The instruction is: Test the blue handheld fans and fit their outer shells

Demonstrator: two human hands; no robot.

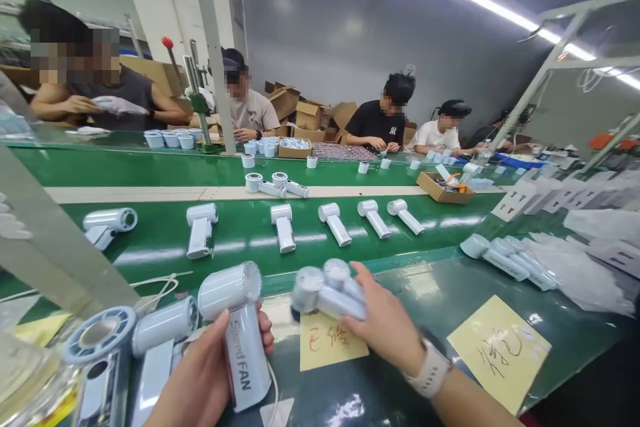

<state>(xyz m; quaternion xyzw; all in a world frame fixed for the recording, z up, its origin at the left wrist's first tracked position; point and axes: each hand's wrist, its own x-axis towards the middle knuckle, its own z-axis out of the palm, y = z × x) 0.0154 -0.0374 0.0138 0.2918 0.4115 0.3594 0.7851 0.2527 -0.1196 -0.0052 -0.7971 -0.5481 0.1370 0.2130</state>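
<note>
My left hand [205, 367] grips a light blue handheld fan [247, 353] by its handle, with "Speed FAN" lettering facing me and its round head on top. Over the bench, my right hand [383, 320] has its fingers closed around a pair of light blue handheld fans [330, 293], slightly blurred. Whether it holds both or only one is hard to tell. Beneath them lies a yellow note [325, 350] with red handwriting. To the left of my left hand are another fan [163, 327] and a fan with an open ring-shaped head [100, 333].
A green conveyor belt [250, 260] carries several fans in a row. On the right lie a second yellow note [500, 353], several grouped fans [500, 260] and plastic bags [580, 267]. A small cardboard box [445, 188] stands across the belt. Several co-workers sit opposite.
</note>
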